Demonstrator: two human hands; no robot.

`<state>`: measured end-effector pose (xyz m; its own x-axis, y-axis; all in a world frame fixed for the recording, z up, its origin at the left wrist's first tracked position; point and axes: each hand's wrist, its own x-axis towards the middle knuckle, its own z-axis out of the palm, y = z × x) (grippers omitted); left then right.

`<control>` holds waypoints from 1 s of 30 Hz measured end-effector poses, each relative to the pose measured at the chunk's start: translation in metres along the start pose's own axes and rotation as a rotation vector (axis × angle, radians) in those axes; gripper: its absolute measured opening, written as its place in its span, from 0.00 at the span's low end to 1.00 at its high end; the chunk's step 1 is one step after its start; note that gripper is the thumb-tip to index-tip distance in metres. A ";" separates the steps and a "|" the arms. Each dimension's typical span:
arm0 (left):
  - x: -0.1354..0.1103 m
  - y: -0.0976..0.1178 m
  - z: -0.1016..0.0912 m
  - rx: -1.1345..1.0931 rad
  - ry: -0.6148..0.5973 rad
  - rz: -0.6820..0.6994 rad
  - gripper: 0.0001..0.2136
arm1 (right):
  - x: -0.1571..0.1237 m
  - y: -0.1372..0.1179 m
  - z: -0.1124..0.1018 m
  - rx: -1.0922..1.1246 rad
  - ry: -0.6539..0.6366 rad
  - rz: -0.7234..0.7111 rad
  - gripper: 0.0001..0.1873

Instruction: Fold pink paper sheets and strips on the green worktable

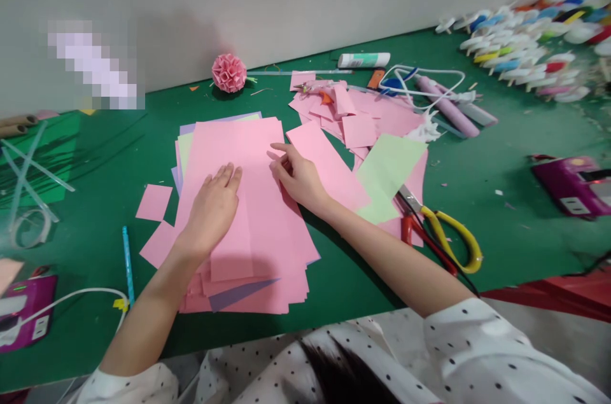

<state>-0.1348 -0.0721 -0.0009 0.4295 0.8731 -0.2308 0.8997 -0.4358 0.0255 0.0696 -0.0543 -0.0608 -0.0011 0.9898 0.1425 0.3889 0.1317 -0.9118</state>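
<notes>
A stack of pink paper sheets (260,156) lies on the green table (105,156), with purple and light green sheets showing at its edges. My left hand (213,207) rests flat on the stack, fingers together and stretched out. My right hand (296,176) lies at the stack's right edge, index finger pointing left across the top sheet, the other fingers curled loosely; it holds nothing. A long pink strip (329,165) lies just right of my right hand.
Yellow-handled scissors (442,229) lie right of my forearm beside a light green sheet (389,172). Pink scraps (358,114), a glue stick (363,60), a pink paper flower ball (229,72), purple devices (573,184), a blue pencil (128,264) and colourful pinwheels (529,48) surround the stack.
</notes>
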 end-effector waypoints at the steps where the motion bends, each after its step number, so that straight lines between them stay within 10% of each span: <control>1: 0.000 0.000 0.000 0.000 0.004 0.001 0.28 | 0.001 0.001 0.001 -0.004 -0.001 -0.007 0.19; 30: -0.003 -0.007 0.005 -0.105 -0.009 0.064 0.28 | -0.003 0.003 0.004 0.084 -0.001 -0.048 0.22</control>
<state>-0.1429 -0.0721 -0.0048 0.4858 0.8420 -0.2345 0.8740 -0.4648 0.1418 0.0667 -0.0570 -0.0658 -0.0184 0.9823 0.1864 0.3101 0.1828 -0.9330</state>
